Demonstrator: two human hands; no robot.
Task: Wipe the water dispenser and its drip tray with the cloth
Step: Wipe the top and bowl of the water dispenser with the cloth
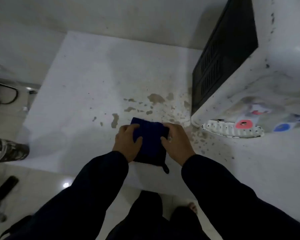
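The dark blue cloth (150,141) lies folded into a soft rectangle on the white counter (87,80), its long axis running away from me, a small hanging loop at the near corner. My left hand (128,141) grips its left edge, fingers curled over the top; my right hand (176,141) pinches the right edge likewise. Brownish dried splashes (156,98) speckle the counter beyond. To the right stands the white plastic water dispenser (260,66), speckled with dirt, its ribbed oval drip tray (229,129) near the cloth but apart.
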